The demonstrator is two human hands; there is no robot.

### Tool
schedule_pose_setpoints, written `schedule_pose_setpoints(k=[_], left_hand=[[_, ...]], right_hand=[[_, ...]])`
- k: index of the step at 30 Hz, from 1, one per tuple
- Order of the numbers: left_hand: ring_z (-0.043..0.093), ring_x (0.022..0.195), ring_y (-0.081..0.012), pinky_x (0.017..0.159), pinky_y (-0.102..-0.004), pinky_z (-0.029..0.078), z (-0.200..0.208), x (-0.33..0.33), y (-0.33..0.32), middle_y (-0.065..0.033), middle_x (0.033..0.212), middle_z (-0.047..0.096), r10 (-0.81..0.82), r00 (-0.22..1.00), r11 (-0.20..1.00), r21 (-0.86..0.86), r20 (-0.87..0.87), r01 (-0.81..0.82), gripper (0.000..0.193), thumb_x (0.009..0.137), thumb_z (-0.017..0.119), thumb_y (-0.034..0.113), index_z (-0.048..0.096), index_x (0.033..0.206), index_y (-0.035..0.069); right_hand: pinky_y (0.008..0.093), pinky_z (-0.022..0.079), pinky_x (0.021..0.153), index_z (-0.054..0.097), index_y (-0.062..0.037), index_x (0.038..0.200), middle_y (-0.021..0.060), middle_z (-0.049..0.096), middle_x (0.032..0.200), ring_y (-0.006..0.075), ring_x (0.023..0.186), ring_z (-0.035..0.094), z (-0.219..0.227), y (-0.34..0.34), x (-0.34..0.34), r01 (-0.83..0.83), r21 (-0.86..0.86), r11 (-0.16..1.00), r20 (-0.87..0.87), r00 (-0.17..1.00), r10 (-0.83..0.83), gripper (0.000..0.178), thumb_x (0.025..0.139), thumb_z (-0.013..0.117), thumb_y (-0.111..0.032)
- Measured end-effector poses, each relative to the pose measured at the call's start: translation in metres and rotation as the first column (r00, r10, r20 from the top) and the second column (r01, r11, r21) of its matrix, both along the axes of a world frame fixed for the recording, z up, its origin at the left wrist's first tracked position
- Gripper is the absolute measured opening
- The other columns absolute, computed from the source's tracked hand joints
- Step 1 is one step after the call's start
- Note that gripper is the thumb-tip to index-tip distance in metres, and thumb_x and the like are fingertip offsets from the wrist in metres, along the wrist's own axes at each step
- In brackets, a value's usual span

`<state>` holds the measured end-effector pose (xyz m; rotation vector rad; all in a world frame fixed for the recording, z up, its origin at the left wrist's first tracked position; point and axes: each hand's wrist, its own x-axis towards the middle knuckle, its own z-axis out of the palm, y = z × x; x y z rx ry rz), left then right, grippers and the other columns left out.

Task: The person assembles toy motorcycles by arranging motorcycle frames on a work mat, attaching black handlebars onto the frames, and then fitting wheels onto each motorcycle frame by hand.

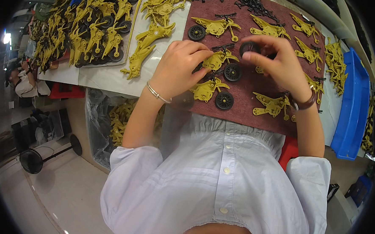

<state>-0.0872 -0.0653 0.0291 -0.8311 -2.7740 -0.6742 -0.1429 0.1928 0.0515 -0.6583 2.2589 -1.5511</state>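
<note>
My left hand (179, 65) presses down on a yellow toy motorcycle body (219, 59) that lies on the dark red mat (239, 109). That body carries a black handlebar and one black wheel (232, 72). My right hand (279, 62) pinches another black wheel (249, 47) just above and to the right of the body. More yellow motorcycle bodies lie on the mat around both hands, some with wheels, such as one (210, 90) below my left hand and one (215, 27) farther back.
A tray of several finished yellow motorcycles (94, 27) stands at the back left. Loose yellow bodies (149, 43) lie on the white table. Black small parts (255, 4) sit at the mat's far edge. A blue bin (351, 104) is on the right. A bag of yellow parts (119, 122) hangs below the table.
</note>
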Motion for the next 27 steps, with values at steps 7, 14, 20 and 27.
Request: schedule_pose_setpoints(k=[7,14,20,27], left_hand=[[0.059,0.103,-0.0271,0.091,-0.0380,0.044,0.000,-0.001,0.001,-0.0078,0.107,0.065,0.007,1.000,1.000,-0.021,-0.002,-0.007,0.036,0.072,0.072,0.011,0.066,0.108,0.007],[0.060,0.101,-0.0271,0.089,-0.0375,0.044,-0.001,0.000,0.001,-0.0081,0.106,0.066,0.025,1.000,1.000,0.008,0.005,-0.026,0.034,0.072,0.072,0.011,0.066,0.106,0.006],[0.061,0.097,-0.0274,0.087,-0.0372,0.047,0.001,0.001,0.002,-0.0089,0.104,0.067,0.029,1.000,0.999,0.019,0.009,-0.029,0.033,0.071,0.073,0.011,0.066,0.103,0.005],[0.065,0.091,-0.0279,0.081,-0.0353,0.052,0.003,0.004,0.002,-0.0114,0.100,0.069,0.027,1.000,0.996,0.083,0.004,-0.028,0.028,0.070,0.074,0.009,0.069,0.097,0.003]], right_hand=[[0.0279,0.049,0.054,0.066,-0.0031,0.112,0.0074,0.064,0.080,0.0134,0.057,0.059,-0.024,-0.022,-0.043,0.020,0.199,0.980,-0.121,0.993,0.004,0.036,0.080,0.074,-0.018],[0.0284,0.051,0.050,0.065,-0.0066,0.107,0.0108,0.062,0.090,0.0168,0.066,0.061,-0.032,-0.023,-0.045,0.022,0.209,0.978,-0.195,0.981,0.020,0.030,0.081,0.074,-0.018],[0.0291,0.051,0.050,0.068,-0.0064,0.103,0.0080,0.061,0.081,0.0143,0.057,0.059,-0.036,-0.026,-0.046,0.011,0.136,0.991,-0.177,0.984,0.014,0.025,0.081,0.073,-0.019],[0.0309,0.048,0.052,0.070,-0.0063,0.102,0.0072,0.060,0.073,0.0164,0.055,0.059,-0.037,-0.028,-0.048,0.016,0.144,0.990,-0.212,0.977,0.015,0.025,0.081,0.073,-0.020]])
